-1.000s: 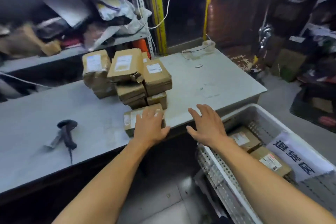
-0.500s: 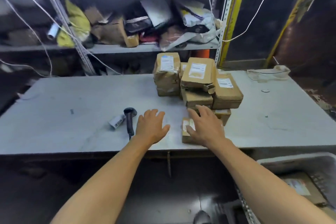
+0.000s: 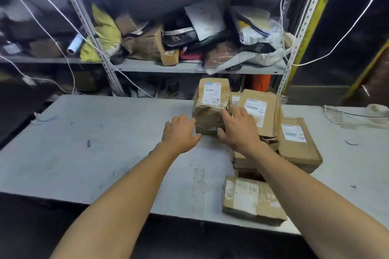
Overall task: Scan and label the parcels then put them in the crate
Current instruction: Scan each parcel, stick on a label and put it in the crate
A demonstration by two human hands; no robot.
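Several brown cardboard parcels with white labels are piled on the grey table (image 3: 101,145). The tall taped parcel stack (image 3: 210,103) stands at the pile's left end. My left hand (image 3: 179,132) is at its lower left side, fingers apart. My right hand (image 3: 237,128) rests against its front right corner, fingers spread, not clearly gripping. A flat parcel (image 3: 261,111) lies just right of my right hand, and another parcel (image 3: 296,145) sits further right. One parcel (image 3: 250,200) lies alone near the table's front edge. No scanner or crate is in view.
A metal shelf (image 3: 168,67) behind the table holds bags, boxes and a tape roll. White cables (image 3: 347,33) hang down at the left and right. Crumpled clear plastic (image 3: 357,115) lies at the table's far right. The table's front edge is close to my forearms.
Both hands have left the front parcel and reached forward to the tall stack at the pile's left. The view has swung left and closer; the scanner and crate are out of sight.
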